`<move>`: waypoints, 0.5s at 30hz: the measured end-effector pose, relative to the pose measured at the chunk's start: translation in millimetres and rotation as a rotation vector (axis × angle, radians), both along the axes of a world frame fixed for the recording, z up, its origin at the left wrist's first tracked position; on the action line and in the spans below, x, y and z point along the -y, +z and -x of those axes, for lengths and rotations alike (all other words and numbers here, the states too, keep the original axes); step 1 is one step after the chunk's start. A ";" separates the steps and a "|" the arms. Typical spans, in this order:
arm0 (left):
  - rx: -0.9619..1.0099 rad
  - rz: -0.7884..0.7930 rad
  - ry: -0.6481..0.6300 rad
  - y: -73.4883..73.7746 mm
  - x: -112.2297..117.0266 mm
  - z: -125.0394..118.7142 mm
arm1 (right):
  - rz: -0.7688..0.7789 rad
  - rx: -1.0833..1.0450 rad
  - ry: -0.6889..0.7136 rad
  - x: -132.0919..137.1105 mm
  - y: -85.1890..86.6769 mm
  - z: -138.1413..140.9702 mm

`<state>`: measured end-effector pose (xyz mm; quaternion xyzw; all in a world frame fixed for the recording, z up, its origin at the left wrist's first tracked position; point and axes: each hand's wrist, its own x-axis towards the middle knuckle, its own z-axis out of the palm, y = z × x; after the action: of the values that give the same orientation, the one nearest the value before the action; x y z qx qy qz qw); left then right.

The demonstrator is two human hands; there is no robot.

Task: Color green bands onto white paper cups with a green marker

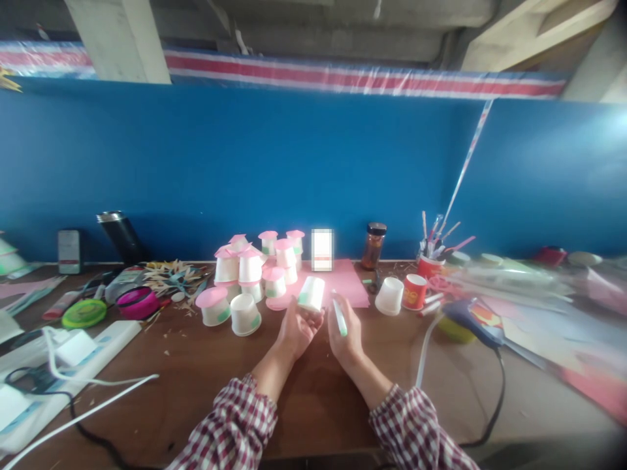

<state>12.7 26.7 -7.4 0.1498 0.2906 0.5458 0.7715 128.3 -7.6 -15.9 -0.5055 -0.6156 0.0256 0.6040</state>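
In the middle of the desk my left hand [300, 331] is closed around a white paper cup [312, 292], which is tilted and has a green patch low on its side. My right hand [345, 333], just beside it, grips a white marker [339, 314] with a green end. The marker's tip points up and away, apart from the cup. To the left stand several upturned paper cups with pink paper tops [213, 304]. Nearest my left hand among them is a plain upturned cup [245, 314] with a green patch. Pink paper [347, 281] lies behind my hands.
On the right are a white cup [390, 296], a red cup [414, 292], a pen holder [431, 266] and a brown jar [375, 246]. A glue gun [473, 323] lies farther right. Power strips [110, 349] with cables, a pink tape roll [137, 302] and paper scraps [174, 281] occupy the left.
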 end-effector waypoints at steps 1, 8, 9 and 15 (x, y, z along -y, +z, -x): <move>-0.002 0.003 -0.001 0.0 -0.1 -0.1 | 0.000 0.000 0.001 0.1 0.2 -0.1; 0.004 0.001 0.008 -1.4 -0.9 -0.4 | -0.015 0.002 -0.020 0.7 0.2 0.2; 0.005 0.001 0.009 -1.3 -0.9 -0.4 | -0.015 -0.004 -0.023 0.8 0.2 0.4; 0.002 0.051 0.037 2.3 -1.3 -0.8 | -0.026 -0.074 0.040 2.3 7.1 -2.8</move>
<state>13.4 28.0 -5.1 0.1238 0.3063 0.5527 0.7651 131.1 -9.9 -8.8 -0.4841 -0.6032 0.0482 0.6321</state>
